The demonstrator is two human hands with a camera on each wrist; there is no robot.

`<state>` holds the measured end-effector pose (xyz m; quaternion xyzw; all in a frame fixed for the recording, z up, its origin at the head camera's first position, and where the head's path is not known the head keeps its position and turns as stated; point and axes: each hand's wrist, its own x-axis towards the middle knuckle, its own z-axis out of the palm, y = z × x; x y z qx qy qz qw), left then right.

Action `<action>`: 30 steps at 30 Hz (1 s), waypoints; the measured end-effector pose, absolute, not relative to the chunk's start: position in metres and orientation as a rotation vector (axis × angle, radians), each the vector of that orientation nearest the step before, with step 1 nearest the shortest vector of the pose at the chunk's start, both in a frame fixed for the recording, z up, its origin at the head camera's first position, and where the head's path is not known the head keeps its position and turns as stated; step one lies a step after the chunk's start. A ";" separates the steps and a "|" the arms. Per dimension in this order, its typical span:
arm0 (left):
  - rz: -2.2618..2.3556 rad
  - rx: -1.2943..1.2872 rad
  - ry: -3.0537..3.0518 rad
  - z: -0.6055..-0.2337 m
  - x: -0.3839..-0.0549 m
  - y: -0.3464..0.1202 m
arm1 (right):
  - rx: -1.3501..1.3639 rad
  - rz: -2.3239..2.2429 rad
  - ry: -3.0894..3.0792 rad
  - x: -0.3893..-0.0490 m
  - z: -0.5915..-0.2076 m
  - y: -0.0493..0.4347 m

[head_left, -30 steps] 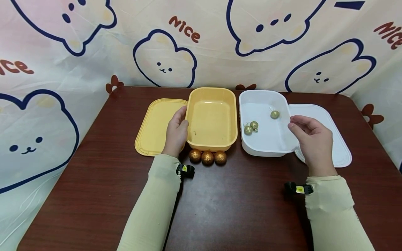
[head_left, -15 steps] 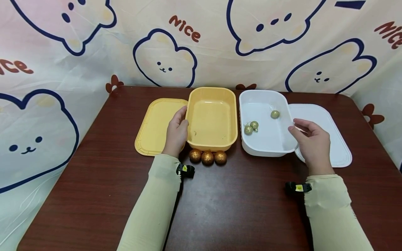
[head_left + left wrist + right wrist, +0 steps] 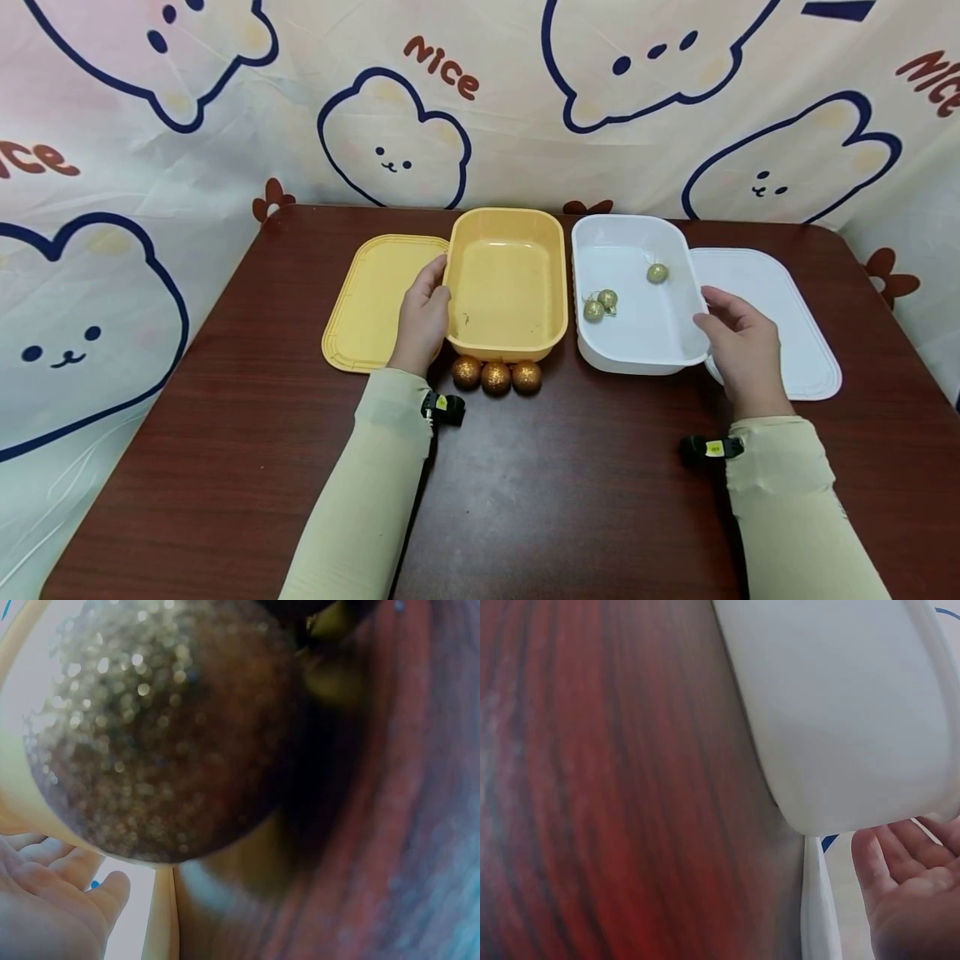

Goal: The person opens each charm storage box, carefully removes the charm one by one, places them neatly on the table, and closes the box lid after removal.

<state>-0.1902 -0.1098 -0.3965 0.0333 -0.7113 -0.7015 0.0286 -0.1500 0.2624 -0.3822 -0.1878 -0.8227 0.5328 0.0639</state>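
Note:
In the head view my left hand rests its fingers along the left wall of a yellow plastic container, thumb near the rim. The left wrist view shows that palm with its fingers loosely extended. My right hand has its thumb and fingers right at the right wall of a white container. From the right wrist, those fingers reach out relaxed beside the white wall. Inside the white container lie small pale-gold glitter balls. Three copper glitter balls sit in front of the yellow container.
A yellow lid lies flat left of the yellow container. On the far right a white lid lies partly behind my right hand. Everything stands on a dark red-brown table, with a printed cloth hanging behind it.
The right hand's fingertips have drawn slightly outward and lower, from over the white container's right rim to alongside its right wall. The left hand, both containers and the balls stay put.

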 end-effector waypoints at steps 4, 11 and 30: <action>-2.173 0.095 -2.184 -0.397 -0.190 -0.109 | -0.504 1.679 -2.455 -0.152 -0.387 0.266; -2.153 0.090 -2.200 -0.395 -0.190 -0.110 | -0.443 1.878 -2.327 -0.153 -0.395 0.272; -1.977 0.014 -2.243 -0.381 -0.186 -0.109 | -0.475 1.998 -2.165 -0.154 -0.400 0.267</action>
